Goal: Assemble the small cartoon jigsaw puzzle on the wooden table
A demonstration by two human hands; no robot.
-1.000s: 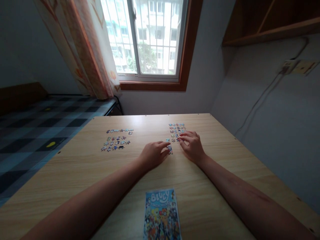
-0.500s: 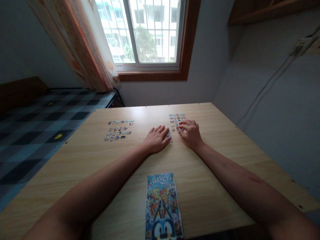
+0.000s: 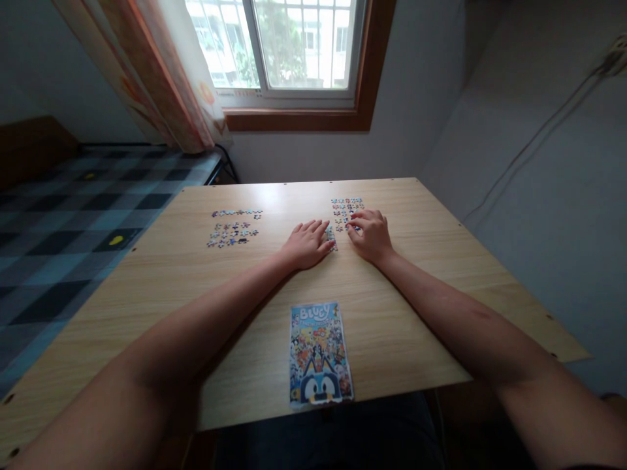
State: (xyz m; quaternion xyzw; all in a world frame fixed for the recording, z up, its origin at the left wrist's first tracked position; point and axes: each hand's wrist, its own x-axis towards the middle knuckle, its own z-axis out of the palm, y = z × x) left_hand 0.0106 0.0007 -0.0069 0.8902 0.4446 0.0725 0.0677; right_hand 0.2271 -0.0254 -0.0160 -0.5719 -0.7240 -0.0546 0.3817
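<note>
My left hand (image 3: 307,244) lies flat on the table, fingers spread, its right side over a small joined patch of puzzle (image 3: 332,240) that it partly covers. To the right, my right hand (image 3: 370,234) rests with bent fingers at the lower edge of the rows of loose puzzle pieces (image 3: 347,202). Its thumb and fingertips are close together, and whether a piece is between them is too small to tell. More loose pieces (image 3: 232,234) lie in rows on the left. A Bluey picture sheet (image 3: 321,352) lies near the front edge.
The wooden table (image 3: 392,326) has its front edge just below the picture sheet. A bed with a checked cover (image 3: 49,251) stands at the left. Behind the table are a curtain (image 3: 147,65) and a window; a cable (image 3: 533,140) hangs on the right wall.
The view has tilted down, so the table's front edge and the whole picture sheet now show. Both hands remain in nearly the same places on the table.
</note>
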